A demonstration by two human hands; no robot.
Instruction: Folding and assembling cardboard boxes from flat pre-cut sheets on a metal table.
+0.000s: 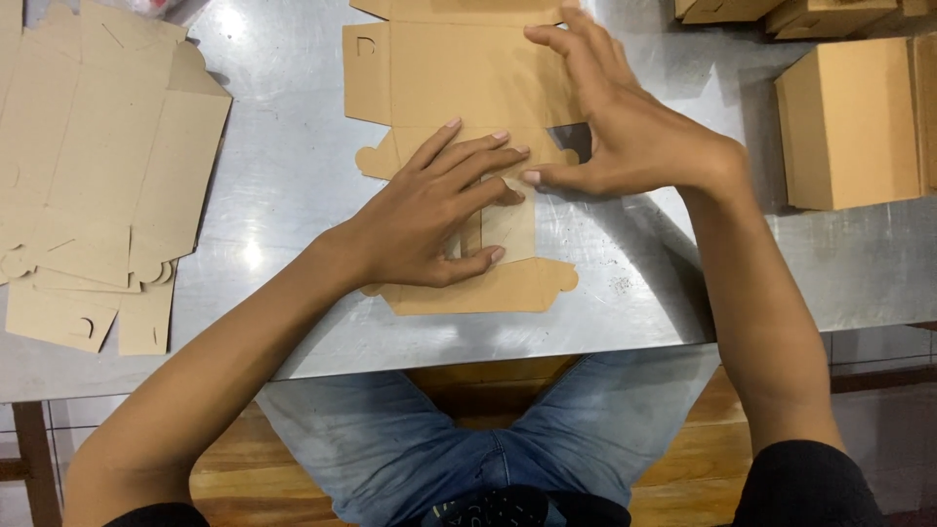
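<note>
Presently, landmark: the flat die-cut cardboard blank lying mid-table on the steel table, unfolded, with rounded tabs and a small slot.
Left hand: spread flat on the near half of the blank, fingers long and palm down, gripping nothing; it seems to pin the sheet so a fold stays put.
Right hand: arched over the blank's right side, fingers wide toward its far edge, thumb tip pressed on a small flap beside the left fingertips, apparently creasing it.
Stack of flat blanks: well left of the blank, loosely fanned, same brown board, kept within reach.
Folded boxes: right of the blank, closed and squared, set aside.
Surfaces: matte, fibrous, stiff board; brushed, glaring, scuffed metal.
</note>
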